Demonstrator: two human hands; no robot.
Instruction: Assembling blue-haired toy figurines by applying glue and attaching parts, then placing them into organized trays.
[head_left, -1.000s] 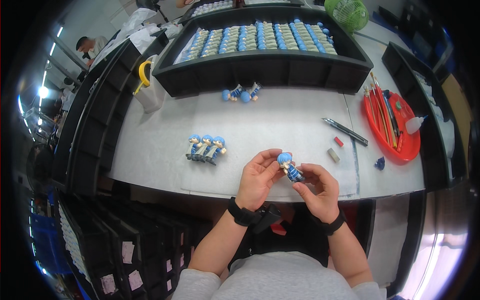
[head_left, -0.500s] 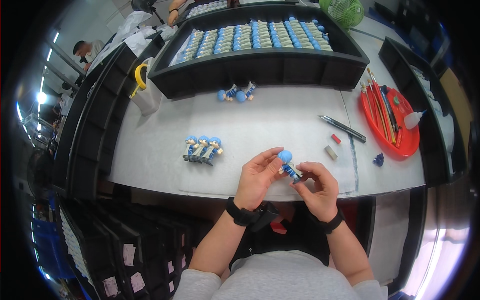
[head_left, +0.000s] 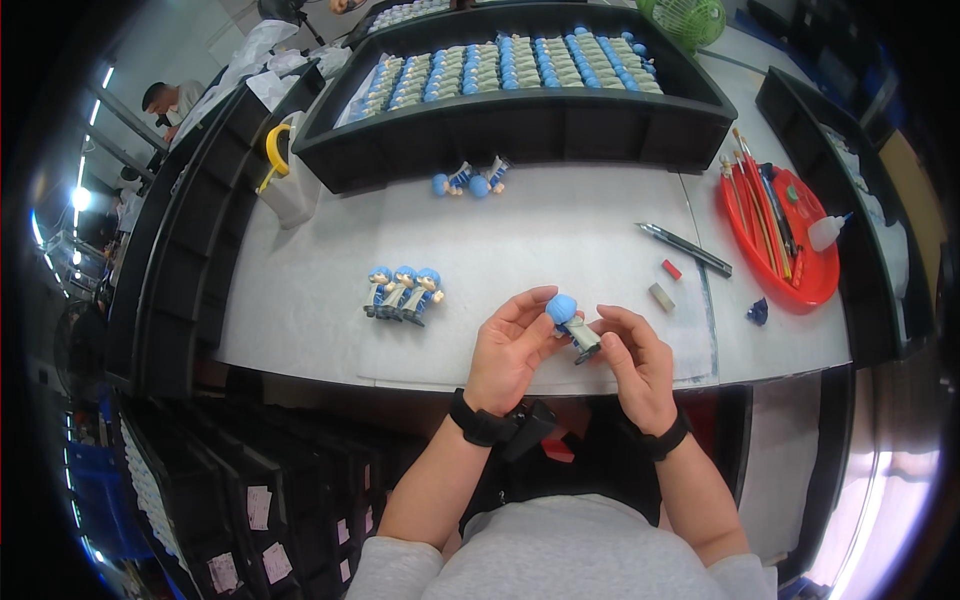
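Observation:
A small toy figurine (head_left: 582,338) with blue hair, a pale cape and dark feet is held just above the table's front edge, the back of its cape showing. My left hand (head_left: 508,350) pinches it near the head and upper body between thumb and fingers. From the other side my right hand (head_left: 643,365) curves around it, thumb and fingertips at the cape and lower body. To the left, three similar figurines (head_left: 403,293) lie side by side. Two more figurines (head_left: 470,178) lie near the black tray.
A large black tray (head_left: 520,135) filled with rows of figurines stands at the back. On the right are a pen-like tool (head_left: 685,248), a red block (head_left: 671,269), a grey block (head_left: 661,297) and a red dish (head_left: 815,285) of brushes. A white cup (head_left: 290,200) stands left.
The figurine has turned in my hands, from showing its blue-striped side to showing its caped back. My right fingers have shifted from its feet up along its body.

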